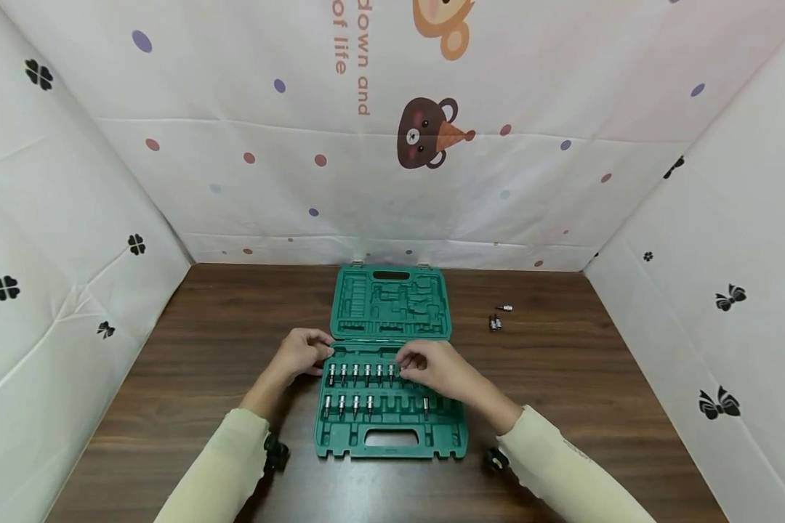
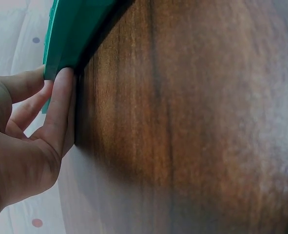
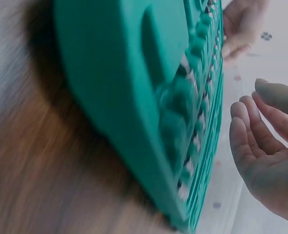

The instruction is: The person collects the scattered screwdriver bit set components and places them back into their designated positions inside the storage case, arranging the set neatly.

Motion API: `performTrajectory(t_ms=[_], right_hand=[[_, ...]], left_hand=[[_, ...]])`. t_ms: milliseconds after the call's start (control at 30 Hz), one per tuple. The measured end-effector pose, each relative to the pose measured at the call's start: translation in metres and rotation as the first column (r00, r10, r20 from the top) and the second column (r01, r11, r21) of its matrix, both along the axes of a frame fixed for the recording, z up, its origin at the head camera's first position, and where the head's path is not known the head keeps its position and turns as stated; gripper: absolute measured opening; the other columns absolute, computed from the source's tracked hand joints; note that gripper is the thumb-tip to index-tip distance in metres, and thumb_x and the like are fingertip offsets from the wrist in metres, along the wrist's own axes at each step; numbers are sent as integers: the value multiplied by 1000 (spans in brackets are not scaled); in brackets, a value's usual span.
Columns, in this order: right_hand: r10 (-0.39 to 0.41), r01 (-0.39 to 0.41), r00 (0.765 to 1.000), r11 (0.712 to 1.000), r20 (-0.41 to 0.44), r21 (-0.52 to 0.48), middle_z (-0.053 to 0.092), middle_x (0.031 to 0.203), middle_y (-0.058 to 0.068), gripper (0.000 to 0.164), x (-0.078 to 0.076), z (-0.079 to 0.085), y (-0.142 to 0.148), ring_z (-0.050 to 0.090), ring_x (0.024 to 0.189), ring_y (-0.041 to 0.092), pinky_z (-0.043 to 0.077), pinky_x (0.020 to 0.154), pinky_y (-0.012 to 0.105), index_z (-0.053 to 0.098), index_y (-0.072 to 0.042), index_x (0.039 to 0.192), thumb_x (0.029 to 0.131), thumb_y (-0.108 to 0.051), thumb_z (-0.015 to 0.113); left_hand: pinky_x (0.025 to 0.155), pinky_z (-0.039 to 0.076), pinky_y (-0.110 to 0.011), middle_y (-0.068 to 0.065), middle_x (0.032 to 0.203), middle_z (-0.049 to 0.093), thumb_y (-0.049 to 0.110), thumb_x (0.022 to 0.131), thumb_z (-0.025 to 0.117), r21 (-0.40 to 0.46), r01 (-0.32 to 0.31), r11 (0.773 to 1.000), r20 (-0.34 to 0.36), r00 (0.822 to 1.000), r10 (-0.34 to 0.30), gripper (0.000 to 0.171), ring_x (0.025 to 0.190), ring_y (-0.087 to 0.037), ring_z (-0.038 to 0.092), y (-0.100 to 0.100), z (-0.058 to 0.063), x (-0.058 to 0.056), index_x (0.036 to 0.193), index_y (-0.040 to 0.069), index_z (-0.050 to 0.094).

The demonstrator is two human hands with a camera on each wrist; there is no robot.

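A green tool case [image 1: 389, 436] lies open on the wooden table, its empty lid [image 1: 390, 301] folded back. Two rows of silver bit sockets [image 1: 360, 374] stand in the tray. My left hand [image 1: 319, 354] holds the tray's left edge near the hinge. In the left wrist view the thumb and forefinger of the left hand [image 2: 49, 78] pinch the green case's rim [image 2: 68, 34]. My right hand [image 1: 406, 362] hovers over the right end of the upper socket row, fingers loosely curled. The right wrist view shows the right hand [image 3: 260, 105] with nothing in it beside the case [image 3: 134, 97].
Two or three loose sockets [image 1: 496, 322] lie on the table [image 1: 562, 378] to the right of the lid. White printed cloth walls close in the table at the back and both sides. Bare wood lies left and right of the case.
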State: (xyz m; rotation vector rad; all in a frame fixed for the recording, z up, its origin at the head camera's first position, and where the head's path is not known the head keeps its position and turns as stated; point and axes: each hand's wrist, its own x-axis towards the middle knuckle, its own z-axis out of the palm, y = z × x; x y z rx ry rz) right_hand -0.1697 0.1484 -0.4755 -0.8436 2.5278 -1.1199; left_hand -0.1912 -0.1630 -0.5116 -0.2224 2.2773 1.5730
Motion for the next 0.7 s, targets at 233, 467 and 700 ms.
performTrajectory(t_ms=[233, 467, 700], right_hand=[[-123, 124, 992, 990, 19, -61, 73, 112, 7, 23, -7, 4, 34, 68, 96, 13, 59, 82, 27, 71, -8, 120, 98, -13, 73], [-269, 263, 962, 957, -38, -125, 73, 118, 11, 25, -15, 1, 68, 70, 102, 18, 60, 87, 32, 71, -11, 122, 98, -16, 74], [-382, 366, 920, 917, -85, -159, 72, 117, 11, 27, -24, -8, 93, 69, 103, 21, 59, 88, 31, 70, -13, 123, 97, -18, 75]], left_hand=[[72, 65, -40, -18, 115, 71, 5, 101, 64, -4, -11, 1000, -10, 1000, 11, 23, 98, -25, 69, 1, 0, 0, 123, 1, 71], [72, 65, -39, -17, 115, 70, 4, 101, 64, -6, -10, 1000, -7, 1000, 10, 23, 98, -25, 69, 2, 0, -1, 124, 1, 71], [72, 65, -39, -18, 114, 69, 4, 101, 64, -1, -12, 1000, -4, 1000, 12, 23, 98, -25, 69, 1, 0, -1, 123, 0, 71]])
